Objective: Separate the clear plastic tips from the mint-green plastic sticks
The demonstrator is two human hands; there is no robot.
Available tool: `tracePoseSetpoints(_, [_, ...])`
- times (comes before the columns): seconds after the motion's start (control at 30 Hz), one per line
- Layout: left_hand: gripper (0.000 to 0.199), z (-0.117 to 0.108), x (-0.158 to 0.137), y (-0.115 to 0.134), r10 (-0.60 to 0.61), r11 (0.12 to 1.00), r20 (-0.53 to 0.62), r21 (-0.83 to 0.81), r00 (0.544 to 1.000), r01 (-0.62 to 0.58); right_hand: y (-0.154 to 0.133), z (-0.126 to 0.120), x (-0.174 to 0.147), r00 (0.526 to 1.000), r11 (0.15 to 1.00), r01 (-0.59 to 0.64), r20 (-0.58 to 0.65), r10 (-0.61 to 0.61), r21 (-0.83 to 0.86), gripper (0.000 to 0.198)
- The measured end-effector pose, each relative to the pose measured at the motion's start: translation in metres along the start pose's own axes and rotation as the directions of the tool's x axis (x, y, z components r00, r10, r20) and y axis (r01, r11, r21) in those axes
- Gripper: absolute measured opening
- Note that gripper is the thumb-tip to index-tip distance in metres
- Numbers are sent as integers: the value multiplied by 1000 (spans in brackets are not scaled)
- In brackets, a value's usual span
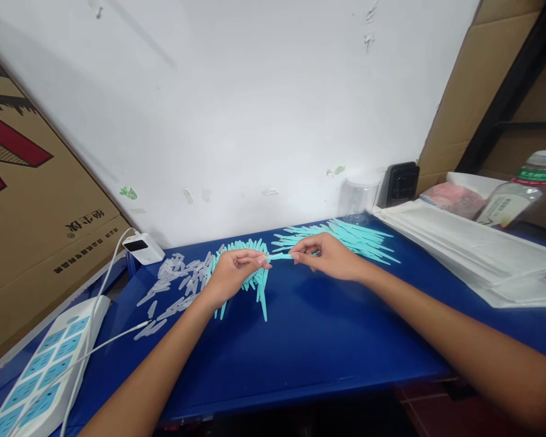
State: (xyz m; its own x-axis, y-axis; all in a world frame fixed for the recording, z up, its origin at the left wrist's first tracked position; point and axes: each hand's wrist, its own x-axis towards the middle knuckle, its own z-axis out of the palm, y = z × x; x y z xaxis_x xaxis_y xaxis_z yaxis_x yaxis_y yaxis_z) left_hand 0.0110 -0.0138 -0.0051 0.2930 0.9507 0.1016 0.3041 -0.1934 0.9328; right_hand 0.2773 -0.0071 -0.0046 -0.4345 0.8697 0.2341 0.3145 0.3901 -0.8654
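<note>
A slim teal plastic stick is held level between my two hands, above the blue table. My left hand pinches its left end with thumb and fingers. Something pale and translucent seems to cover that end, though the fingertips partly hide it. The right end is pinched by my right hand. Behind and below my left hand lies a heap of teal sticks, partly hidden by it. Another pile of teal sticks spreads out beyond my right hand. Small translucent plastic sleeves are scattered left of my left hand.
A white power strip, cables and a white device with a dark screen stand at left. White envelopes, a bottle, a clear jar and a black object are at right. A white wall rises behind.
</note>
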Motion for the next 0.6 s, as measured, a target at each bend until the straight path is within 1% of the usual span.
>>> tracePoseSetpoints(0.07, [39, 2, -1, -2, 33, 999, 34, 26, 999, -34, 2, 5, -1, 1000, 1000, 14, 16, -14, 21, 32])
tracePoseSetpoints(0.17, [38, 6, -3, -2, 49, 997, 70, 62, 996, -54, 2, 13, -4, 999, 998, 31, 39, -33, 54, 30])
tracePoseSetpoints(0.3, [38, 9, -6, 1, 56, 996, 76, 70, 996, -62, 2, 18, -6, 999, 996, 15, 47, -19, 90, 33])
tracePoseSetpoints(0.4, [40, 13, -7, 3, 61, 995, 74, 76, 995, -66, 1, 16, -4, 999, 997, 22, 47, -26, 79, 33])
tracePoseSetpoints(0.5, [41, 13, -5, 2, 119, 989, 21, 89, 993, -121, 1, 9, 0, 999, 999, 47, -22, -47, 11, 30])
tracePoseSetpoints(0.57, [42, 11, -3, 1, 144, 986, -39, 92, 989, -140, 4, -1, 3, 992, 998, 31, -118, -38, -59, 30])
tracePoseSetpoints(0.6, [44, 8, -1, 0, 131, 989, -64, 76, 989, -126, 6, -7, 5, 985, 995, 8, -172, -25, -102, 30])
